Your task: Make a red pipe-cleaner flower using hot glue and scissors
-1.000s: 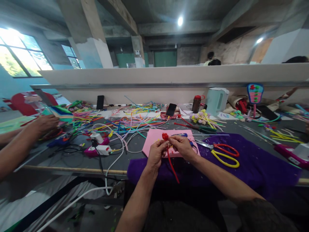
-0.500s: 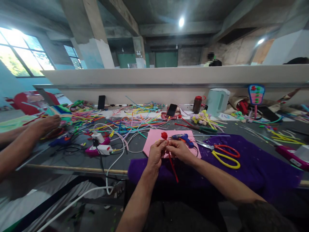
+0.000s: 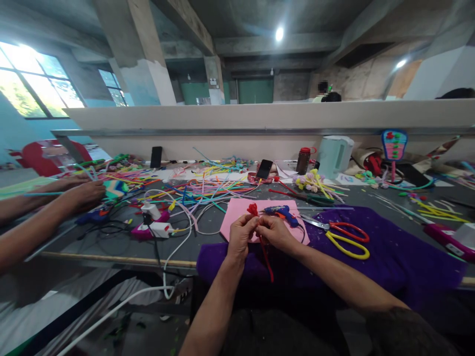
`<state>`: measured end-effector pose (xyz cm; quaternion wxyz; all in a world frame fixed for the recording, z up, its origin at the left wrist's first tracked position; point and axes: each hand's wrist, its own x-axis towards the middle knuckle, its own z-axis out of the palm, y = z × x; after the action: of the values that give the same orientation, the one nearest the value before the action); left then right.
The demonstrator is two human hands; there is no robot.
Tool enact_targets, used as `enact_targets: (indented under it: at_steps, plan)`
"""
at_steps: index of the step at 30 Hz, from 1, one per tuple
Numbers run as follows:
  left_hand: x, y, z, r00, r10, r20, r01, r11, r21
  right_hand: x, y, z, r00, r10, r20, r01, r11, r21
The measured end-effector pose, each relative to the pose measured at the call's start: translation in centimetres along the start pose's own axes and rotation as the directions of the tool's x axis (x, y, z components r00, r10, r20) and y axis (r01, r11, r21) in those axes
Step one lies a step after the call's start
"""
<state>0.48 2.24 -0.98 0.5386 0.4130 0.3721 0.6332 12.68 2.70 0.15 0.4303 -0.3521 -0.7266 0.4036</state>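
Note:
Between my two hands is a red pipe-cleaner flower (image 3: 253,209), its curled head standing above my fingertips and a red stem hanging down below them. My left hand (image 3: 240,232) pinches it just under the head. Pressed close beside, my right hand (image 3: 274,232) has its thumb and fingers closed on the same piece; the exact grip is hidden by the fingers. Under and behind my hands lies a pink foam board (image 3: 233,217). On that board rests a blue glue gun (image 3: 284,212), just past my right hand.
Scissors (image 3: 343,240) with red and yellow handles lie on a purple cloth (image 3: 401,247) to the right. Loose pipe cleaners (image 3: 208,190), white cables and a power strip (image 3: 152,230) cover the left. A co-worker's hands (image 3: 87,193) work at far left. A kettle (image 3: 335,155) stands behind.
The red flower head has tilted slightly left and its stem has shifted a little between my fingers. At far left, the co-worker's hands have moved right with a patterned piece.

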Motion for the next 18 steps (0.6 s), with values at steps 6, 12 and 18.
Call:
enact_targets:
  at_steps: [6, 12, 18]
  plan:
    - [0.02, -0.03, -0.02, 1.0, 0.019, -0.016, -0.019, 1.0, 0.02, 0.03, -0.01, 0.02, 1.0, 0.008, 0.027, -0.008, 1.0, -0.005]
    - [0.2, -0.19, -0.15, 0.999, 0.012, -0.043, -0.011, 1.0, 0.022, -0.05, 0.17, 0.14, 1.0, -0.015, 0.024, 0.016, 0.999, -0.04]
    - [0.3, -0.22, -0.06, 0.999, 0.024, -0.033, -0.025, 0.999, -0.034, -0.01, 0.21, 0.12, 0.998, -0.062, 0.01, 0.063, 0.993, -0.1]
